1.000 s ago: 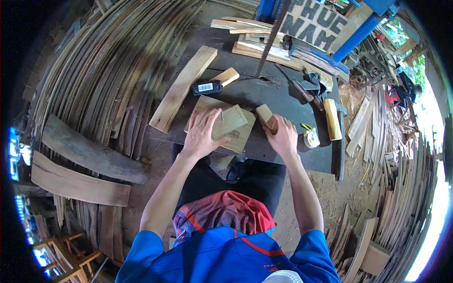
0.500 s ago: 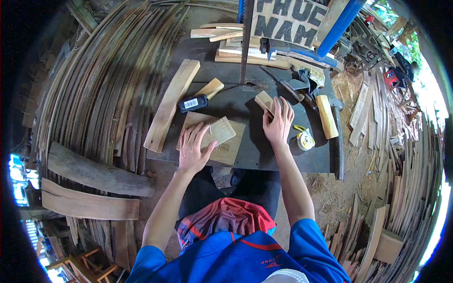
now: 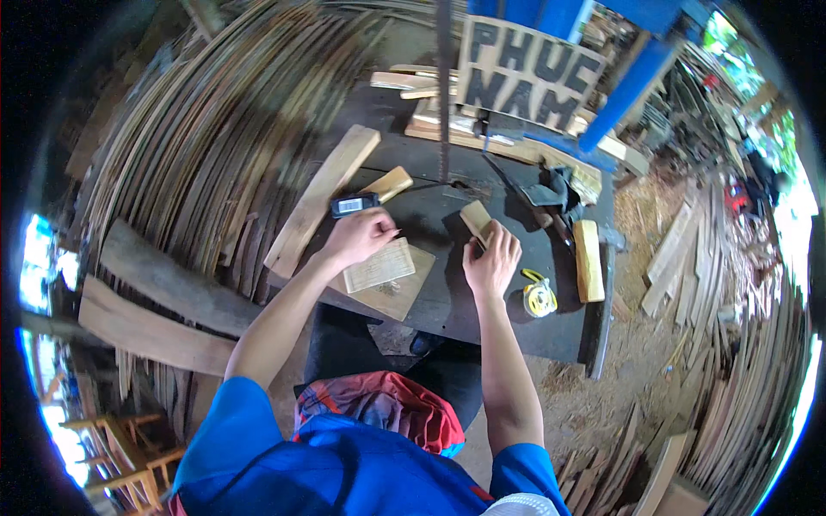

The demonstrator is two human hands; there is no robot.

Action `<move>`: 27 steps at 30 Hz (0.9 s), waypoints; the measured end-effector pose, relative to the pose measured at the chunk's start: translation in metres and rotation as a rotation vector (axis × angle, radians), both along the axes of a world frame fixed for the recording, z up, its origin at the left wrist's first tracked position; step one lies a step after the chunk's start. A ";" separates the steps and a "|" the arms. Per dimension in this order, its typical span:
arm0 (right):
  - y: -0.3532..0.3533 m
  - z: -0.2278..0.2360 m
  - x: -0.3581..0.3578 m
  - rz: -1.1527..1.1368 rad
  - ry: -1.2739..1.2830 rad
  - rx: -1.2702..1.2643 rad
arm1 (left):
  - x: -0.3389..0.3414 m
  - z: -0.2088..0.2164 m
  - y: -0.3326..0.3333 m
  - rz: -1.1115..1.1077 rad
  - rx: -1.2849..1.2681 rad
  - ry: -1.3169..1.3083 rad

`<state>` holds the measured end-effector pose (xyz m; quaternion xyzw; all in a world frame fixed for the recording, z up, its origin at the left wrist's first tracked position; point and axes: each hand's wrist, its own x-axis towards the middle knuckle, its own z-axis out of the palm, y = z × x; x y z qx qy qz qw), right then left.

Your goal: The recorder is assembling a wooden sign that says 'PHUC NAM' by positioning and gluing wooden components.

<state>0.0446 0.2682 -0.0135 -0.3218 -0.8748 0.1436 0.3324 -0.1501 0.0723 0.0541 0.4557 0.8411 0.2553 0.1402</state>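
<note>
My left hand [image 3: 361, 237] is held over a small light wooden board [image 3: 380, 265], its fingers pinched together. A tiny thin tip shows at the fingertips, but I cannot make out what it is. The small board lies on a larger flat square board [image 3: 411, 291] with some wood dust on it. My right hand [image 3: 493, 265] has its thumb and fingers curled around the near end of a small wooden block [image 3: 474, 218], whose far end sticks out. Beyond my left hand lies a black device with a white label [image 3: 352, 205]. A yellow tape measure [image 3: 539, 297] sits right of my right hand.
The dark saw table [image 3: 447, 310] carries an upright band-saw blade [image 3: 444, 103]. A long plank [image 3: 323, 198] and a short block [image 3: 389, 183] lie left, a wood piece [image 3: 588, 261] right. Stacked strips [image 3: 198, 146] fill the left side; a lettered board [image 3: 527, 73] stands behind.
My left hand has lifted off the boards and its spread fingers have closed into a pinch. My right hand's fingers have curled at the block's near end. The whole view has tilted and shifted.
</note>
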 end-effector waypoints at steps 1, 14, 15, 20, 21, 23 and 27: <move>0.001 0.003 0.003 0.000 -0.009 0.017 | 0.001 0.002 0.014 -0.058 -0.013 0.035; 0.002 0.000 -0.004 0.041 0.009 0.074 | 0.033 0.002 -0.065 0.054 0.042 0.222; 0.002 0.001 -0.003 0.034 -0.003 0.070 | 0.037 0.005 -0.081 0.083 0.010 0.276; 0.007 -0.003 0.002 0.029 -0.027 0.076 | 0.050 -0.003 -0.107 0.168 -0.088 0.203; 0.006 -0.004 0.001 0.036 -0.023 0.087 | 0.051 0.000 -0.105 0.177 -0.077 0.206; 0.009 -0.006 0.005 0.032 -0.035 0.078 | 0.050 0.007 -0.095 0.130 -0.053 0.152; 0.004 -0.006 0.015 0.050 0.183 -0.072 | 0.044 0.004 -0.064 0.114 0.135 0.237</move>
